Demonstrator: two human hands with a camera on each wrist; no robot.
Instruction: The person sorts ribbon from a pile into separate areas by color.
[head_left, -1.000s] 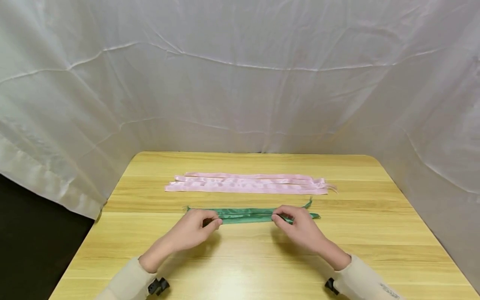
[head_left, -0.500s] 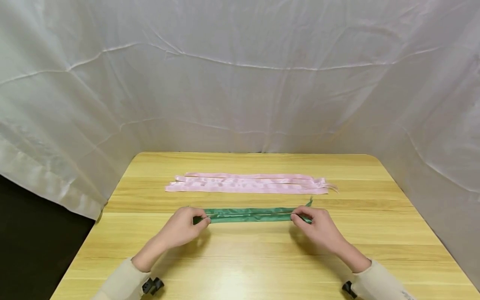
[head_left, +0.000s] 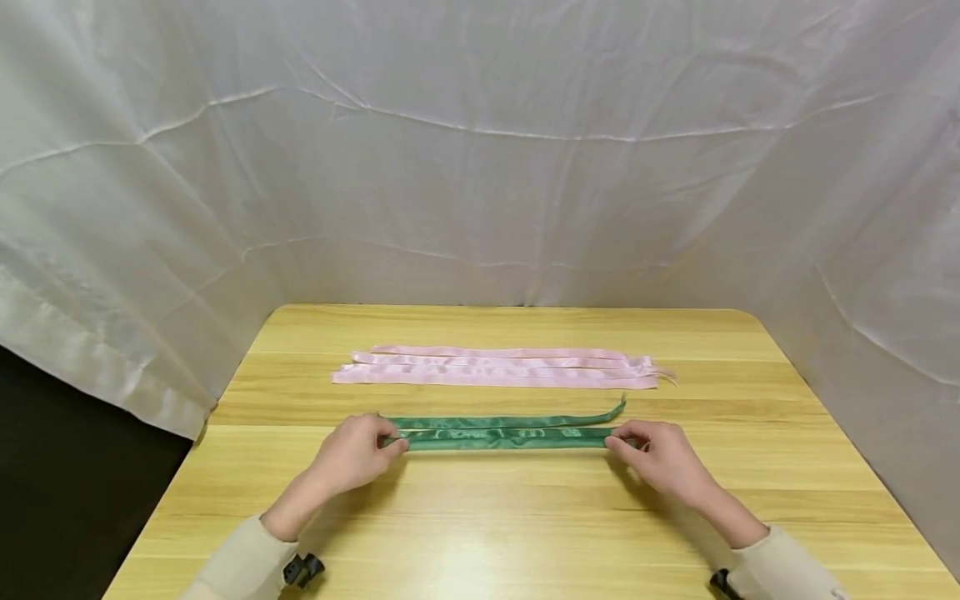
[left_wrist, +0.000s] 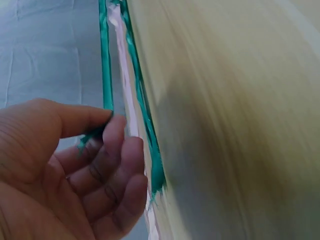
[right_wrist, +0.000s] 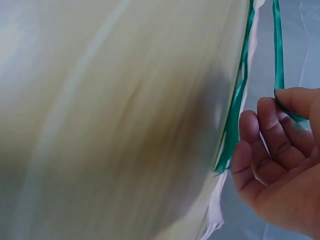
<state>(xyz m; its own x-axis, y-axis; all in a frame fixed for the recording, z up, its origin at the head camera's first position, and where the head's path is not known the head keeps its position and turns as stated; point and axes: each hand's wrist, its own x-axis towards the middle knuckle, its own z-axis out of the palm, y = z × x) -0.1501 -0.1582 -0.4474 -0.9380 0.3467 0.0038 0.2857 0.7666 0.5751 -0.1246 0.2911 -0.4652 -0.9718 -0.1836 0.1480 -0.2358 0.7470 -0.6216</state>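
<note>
A satiny green ribbon (head_left: 510,439) is stretched straight across the front of me between my two hands. My left hand (head_left: 351,458) pinches it near one end between thumb and index finger, and a short frayed tail (left_wrist: 87,140) sticks out past the pinch. At the other end my right hand (head_left: 663,460) pinches the ribbon the same way, its other fingers loosely bent. Both wrist views show the held strip raised off the table. Just behind it in the head view, a second green ribbon (head_left: 487,422) lies on the table, its right end curling away from me.
Several pink ribbons (head_left: 487,378) lie side by side farther back on the wooden table (head_left: 480,525), with loose threads at their right ends. Pale cloth (head_left: 480,192) hangs behind the table and along its sides. A dark area (head_left: 67,483) shows at the left.
My hands have moved apart along the green ribbon, the left one leftward and the right one farther rightward, to near its ends. More of the ribbon now spans between them. Pink ribbons unmoved.
</note>
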